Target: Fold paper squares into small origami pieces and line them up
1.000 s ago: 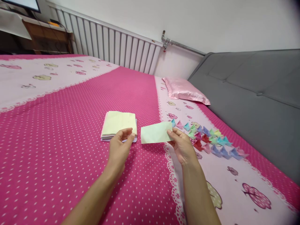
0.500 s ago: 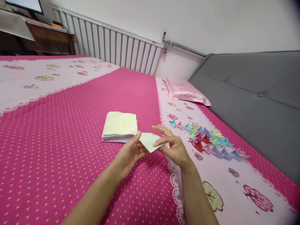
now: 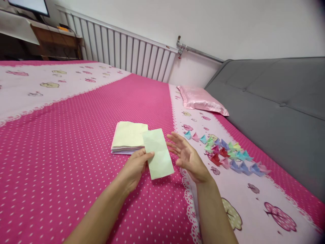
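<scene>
A pale green sheet of paper, now a flat upright rectangle with faint creases, is pinched at its left edge between the thumb and fingers of my left hand. My right hand is just right of the paper, fingers spread, holding nothing. Behind the sheet lies a stack of square coloured paper with a pale yellow sheet on top; the green paper hides its right edge. To the right, several small folded paper boats in many colours stand in rows on the bedspread.
A pink polka-dot bedspread spreads under everything. A shiny pink pillow lies at the far right, against a grey padded headboard. Beyond the bed are a white radiator, a pipe, and a desk with a monitor.
The green paper has gone from a folded, pointed shape held in both hands to a flat rectangle in the left hand alone. My right hand has let go and its fingers have spread.
</scene>
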The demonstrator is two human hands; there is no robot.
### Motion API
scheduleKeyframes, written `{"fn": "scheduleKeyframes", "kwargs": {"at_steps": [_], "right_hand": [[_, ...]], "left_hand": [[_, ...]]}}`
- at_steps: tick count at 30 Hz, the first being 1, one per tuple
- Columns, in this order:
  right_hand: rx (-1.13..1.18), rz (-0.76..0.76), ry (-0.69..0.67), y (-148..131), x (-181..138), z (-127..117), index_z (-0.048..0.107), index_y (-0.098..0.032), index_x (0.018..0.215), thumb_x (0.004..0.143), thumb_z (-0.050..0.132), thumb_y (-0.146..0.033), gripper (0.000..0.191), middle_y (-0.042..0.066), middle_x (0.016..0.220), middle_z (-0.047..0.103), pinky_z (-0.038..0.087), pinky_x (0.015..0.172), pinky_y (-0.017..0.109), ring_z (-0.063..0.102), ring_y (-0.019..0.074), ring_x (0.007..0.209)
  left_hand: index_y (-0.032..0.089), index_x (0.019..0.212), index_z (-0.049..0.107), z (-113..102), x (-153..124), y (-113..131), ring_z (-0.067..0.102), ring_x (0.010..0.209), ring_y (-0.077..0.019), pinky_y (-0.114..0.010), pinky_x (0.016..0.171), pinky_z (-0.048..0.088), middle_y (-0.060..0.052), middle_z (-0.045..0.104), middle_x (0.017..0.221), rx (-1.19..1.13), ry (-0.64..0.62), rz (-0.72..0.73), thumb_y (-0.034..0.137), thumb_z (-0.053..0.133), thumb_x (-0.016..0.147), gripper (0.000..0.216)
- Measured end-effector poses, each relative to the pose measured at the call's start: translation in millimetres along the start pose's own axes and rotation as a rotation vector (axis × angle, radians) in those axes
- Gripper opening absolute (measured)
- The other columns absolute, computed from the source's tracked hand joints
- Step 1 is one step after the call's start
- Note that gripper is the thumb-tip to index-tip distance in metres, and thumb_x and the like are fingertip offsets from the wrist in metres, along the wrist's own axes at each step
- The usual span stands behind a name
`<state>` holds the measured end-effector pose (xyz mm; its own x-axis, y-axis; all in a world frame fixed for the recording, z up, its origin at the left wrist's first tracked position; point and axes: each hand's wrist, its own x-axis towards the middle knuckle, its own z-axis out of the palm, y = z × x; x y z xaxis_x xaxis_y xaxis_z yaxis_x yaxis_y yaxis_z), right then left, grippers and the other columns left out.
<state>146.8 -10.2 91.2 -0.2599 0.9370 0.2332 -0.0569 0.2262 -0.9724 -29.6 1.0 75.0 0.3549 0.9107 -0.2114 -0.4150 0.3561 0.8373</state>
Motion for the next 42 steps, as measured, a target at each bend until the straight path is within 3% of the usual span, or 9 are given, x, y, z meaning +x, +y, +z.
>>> {"fn": "scheduleKeyframes", "kwargs": {"at_steps": [4, 9, 13, 20, 26, 34, 42], "right_hand": [[0.106, 0.111, 0.178, 4, 3, 0, 0.035, -0.028, 0.131, 0.068, 0.07, -0.034, 0.073, 0.01, 0.125, 0.051, 0.041, 0.094, 0.042, 0.054, 0.0229, 0.107], [0.195, 0.189, 0.21, 6, 3, 2, 0.044, -0.023, 0.124, 0.072, 0.067, -0.032, 0.058, 0.006, 0.096, 0.066, 0.048, 0.079, 0.035, 0.063, 0.0195, 0.086], [0.224, 0.219, 0.239, 5, 3, 4, 0.05, -0.02, 0.117, 0.07, 0.068, -0.032, 0.052, 0.002, 0.077, 0.068, 0.05, 0.068, 0.03, 0.064, 0.0174, 0.071], [0.249, 0.232, 0.284, 7, 3, 2, 0.052, -0.02, 0.112, 0.068, 0.07, -0.029, 0.048, 0.002, 0.078, 0.068, 0.049, 0.066, 0.027, 0.063, 0.0157, 0.069], [0.251, 0.236, 0.32, 11, 4, -1, 0.054, -0.02, 0.108, 0.067, 0.07, -0.026, 0.044, 0.003, 0.087, 0.068, 0.048, 0.064, 0.022, 0.063, 0.0131, 0.072], [0.24, 0.3, 0.273, 10, 3, -1, 0.057, -0.017, 0.104, 0.059, 0.077, -0.026, 0.05, 0.004, 0.082, 0.069, 0.05, 0.066, 0.028, 0.065, 0.0168, 0.069], [0.213, 0.278, 0.289, 15, 3, -2, 0.061, -0.017, 0.095, 0.056, 0.077, -0.022, 0.042, 0.003, 0.082, 0.07, 0.049, 0.071, 0.028, 0.064, 0.0161, 0.072]], "left_hand": [[0.011, 0.102, 0.064, 1, -3, -1, 0.063, 0.083, -0.021, -0.03, 0.078, 0.045, -0.012, 0.069, 0.094, 0.09, -0.128, -0.067, 0.023, 0.058, 0.078, 0.028], [0.012, 0.103, 0.064, 2, -6, -2, 0.063, 0.079, -0.0195, -0.029, 0.076, 0.044, -0.011, 0.069, 0.092, 0.153, -0.218, -0.097, 0.029, 0.058, 0.078, 0.03], [0.013, 0.098, 0.066, 3, -8, -2, 0.063, 0.074, -0.0174, -0.026, 0.072, 0.044, -0.011, 0.069, 0.089, 0.162, -0.233, -0.115, 0.032, 0.062, 0.075, 0.03], [0.011, 0.098, 0.065, 2, -6, -2, 0.062, 0.067, -0.0164, -0.026, 0.067, 0.046, -0.011, 0.07, 0.085, 0.097, -0.224, -0.084, 0.033, 0.065, 0.072, 0.034], [0.009, 0.101, 0.063, 0, -4, 0, 0.064, 0.067, -0.0179, -0.027, 0.065, 0.048, -0.013, 0.069, 0.086, 0.101, -0.13, -0.05, 0.031, 0.069, 0.068, 0.041], [0.012, 0.103, 0.062, 1, -5, 0, 0.064, 0.061, -0.0179, -0.025, 0.055, 0.047, -0.01, 0.07, 0.078, 0.182, -0.11, -0.1, 0.034, 0.07, 0.065, 0.044], [0.013, 0.101, 0.063, -1, -5, -1, 0.063, 0.057, -0.0156, -0.022, 0.052, 0.045, -0.009, 0.07, 0.074, 0.148, -0.074, -0.097, 0.031, 0.069, 0.065, 0.04]]}}
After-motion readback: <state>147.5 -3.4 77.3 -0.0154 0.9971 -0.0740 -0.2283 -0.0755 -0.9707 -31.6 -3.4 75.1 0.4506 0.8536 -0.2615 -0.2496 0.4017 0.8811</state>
